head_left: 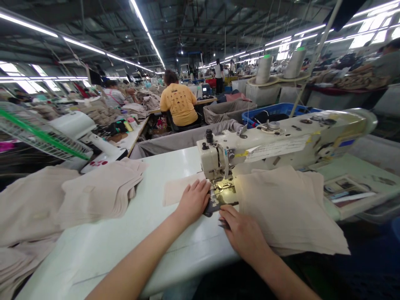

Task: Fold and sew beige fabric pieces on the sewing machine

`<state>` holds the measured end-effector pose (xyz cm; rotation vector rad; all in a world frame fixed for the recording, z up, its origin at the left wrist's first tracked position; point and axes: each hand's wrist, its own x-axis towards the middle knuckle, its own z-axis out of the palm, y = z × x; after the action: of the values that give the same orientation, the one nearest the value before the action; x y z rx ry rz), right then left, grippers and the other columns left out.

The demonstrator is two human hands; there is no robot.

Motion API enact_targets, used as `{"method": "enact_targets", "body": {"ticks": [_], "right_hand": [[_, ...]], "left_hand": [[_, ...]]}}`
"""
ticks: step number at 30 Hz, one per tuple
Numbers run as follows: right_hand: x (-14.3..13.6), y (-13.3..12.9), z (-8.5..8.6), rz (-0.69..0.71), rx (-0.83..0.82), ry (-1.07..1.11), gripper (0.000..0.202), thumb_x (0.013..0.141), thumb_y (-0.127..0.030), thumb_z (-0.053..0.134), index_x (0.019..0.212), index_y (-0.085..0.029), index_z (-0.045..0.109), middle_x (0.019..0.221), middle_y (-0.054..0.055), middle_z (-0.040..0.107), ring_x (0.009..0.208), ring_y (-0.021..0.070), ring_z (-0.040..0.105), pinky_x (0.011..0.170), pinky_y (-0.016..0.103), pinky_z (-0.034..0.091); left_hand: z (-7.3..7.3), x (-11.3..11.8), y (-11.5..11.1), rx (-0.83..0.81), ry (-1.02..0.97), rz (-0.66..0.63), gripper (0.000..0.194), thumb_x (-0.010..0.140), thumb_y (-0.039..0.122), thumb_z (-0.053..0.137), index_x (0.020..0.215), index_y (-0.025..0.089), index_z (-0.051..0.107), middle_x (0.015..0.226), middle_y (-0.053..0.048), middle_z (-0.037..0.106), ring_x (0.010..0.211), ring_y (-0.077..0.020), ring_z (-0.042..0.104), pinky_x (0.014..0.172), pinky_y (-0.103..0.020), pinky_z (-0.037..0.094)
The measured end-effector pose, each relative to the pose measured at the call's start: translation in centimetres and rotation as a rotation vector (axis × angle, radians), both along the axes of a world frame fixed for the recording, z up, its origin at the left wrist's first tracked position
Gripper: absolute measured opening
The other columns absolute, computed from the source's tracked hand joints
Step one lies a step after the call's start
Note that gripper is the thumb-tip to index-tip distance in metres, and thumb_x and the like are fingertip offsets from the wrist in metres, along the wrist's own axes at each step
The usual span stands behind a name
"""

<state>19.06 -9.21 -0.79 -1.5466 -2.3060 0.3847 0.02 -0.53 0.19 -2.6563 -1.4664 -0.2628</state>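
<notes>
Tube lights (140,16) and windows (368,33) glare under a dim roof (200,25). Yellow light (230,193) pools beneath the sewing machine (281,130). Edges look stretched.

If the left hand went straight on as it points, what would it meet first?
The left hand would probably meet the sewing machine's head first, at its lower end; depth is unclear.

1. Between the left hand (194,200) and the left fabric stack (96,191), the desk (125,237) gives free passage.
2. The sewing machine (271,143) blocks the way forward.
3. The right fabric stack (278,204) closes the right side.
</notes>
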Motion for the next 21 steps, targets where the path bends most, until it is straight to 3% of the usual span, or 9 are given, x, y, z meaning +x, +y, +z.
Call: {"method": "enact_targets", "body": {"ticks": [11,21], "right_hand": [[-0.4,0.4,-0.8,-0.017,0.051,-0.028,0.032,0.093,-0.008,0.048,0.115,-0.020,0.068,0.135,0.007,0.066,0.093,0.0187,0.073,0.076,0.027,0.056],[-0.4,0.4,-1.6,-0.016,0.125,0.000,0.029,0.090,-0.007,0.053,0.113,-0.019,0.068,0.131,0.007,0.068,0.091,0.0196,0.074,0.073,0.029,0.057]], "left_hand": [[-0.4,-0.7,1.1,-0.008,-0.060,-0.050,0.034,0.100,0.028,0.049,0.133,0.023,0.055,0.137,-0.010,0.060,0.131,-0.0278,0.052,0.107,-0.047,0.043],[-0.2,-0.5,0.9,-0.060,0.040,0.054,0.041,0.103,0.035,0.046,0.141,0.022,0.051,0.149,-0.011,0.053,0.140,-0.0305,0.044,0.113,-0.052,0.039]]}}
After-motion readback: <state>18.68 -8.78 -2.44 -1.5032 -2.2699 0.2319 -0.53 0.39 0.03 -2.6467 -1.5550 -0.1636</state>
